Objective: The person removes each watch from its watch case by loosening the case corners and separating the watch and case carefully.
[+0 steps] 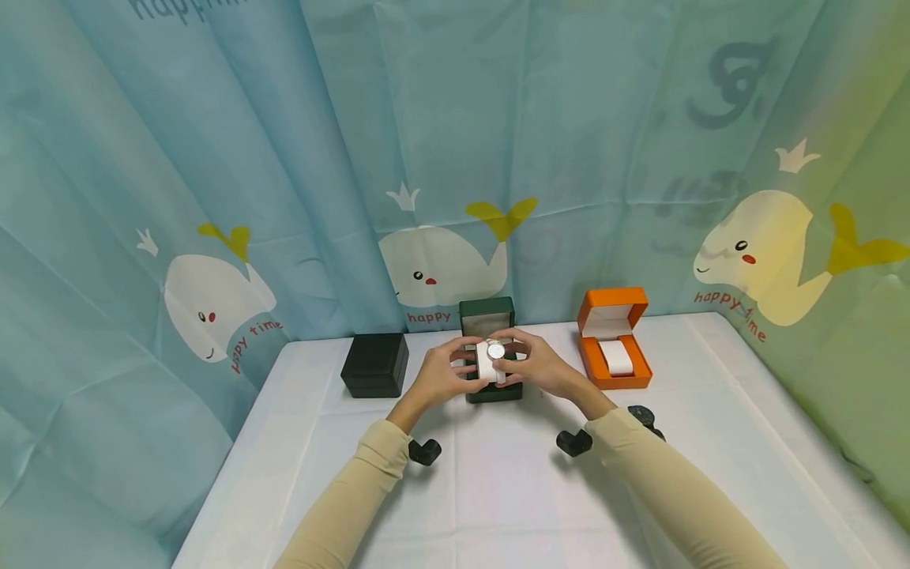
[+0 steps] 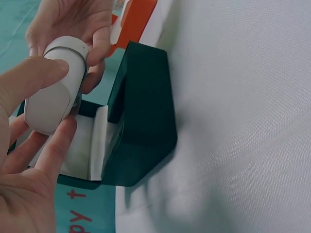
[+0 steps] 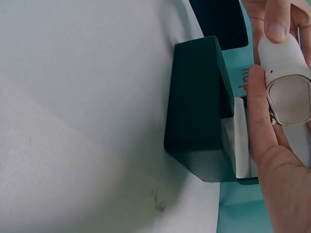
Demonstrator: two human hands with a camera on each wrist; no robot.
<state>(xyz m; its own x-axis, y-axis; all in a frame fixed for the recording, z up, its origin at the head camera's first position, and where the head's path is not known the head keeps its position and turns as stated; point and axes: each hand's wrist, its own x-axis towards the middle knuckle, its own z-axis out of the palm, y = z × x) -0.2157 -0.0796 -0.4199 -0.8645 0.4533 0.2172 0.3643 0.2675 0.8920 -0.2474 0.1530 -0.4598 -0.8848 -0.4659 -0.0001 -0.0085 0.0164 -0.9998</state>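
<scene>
A wristwatch [image 1: 496,351] with a round pale face and light strap sits around a white watch cushion [image 2: 54,97]. Both are held up over the open green watch box [image 1: 495,394]. My left hand [image 1: 442,373] grips the cushion from the left, its thumb lying on the white surface in the left wrist view. From the other side, my right hand [image 1: 543,365] holds the watch, with thumb and forefinger at its face in the head view. One of its fingers [image 3: 260,92] runs along the watch's side. The lower strap is partly hidden by fingers.
A closed black box [image 1: 375,365] stands left of the green one. On the right, an open orange box [image 1: 590,362] holds a white cushion [image 1: 615,357]. Dark wrist-camera parts [image 1: 574,442] hang by the sleeves. A whale-print curtain [image 1: 455,158] rises behind the white table [image 1: 498,506].
</scene>
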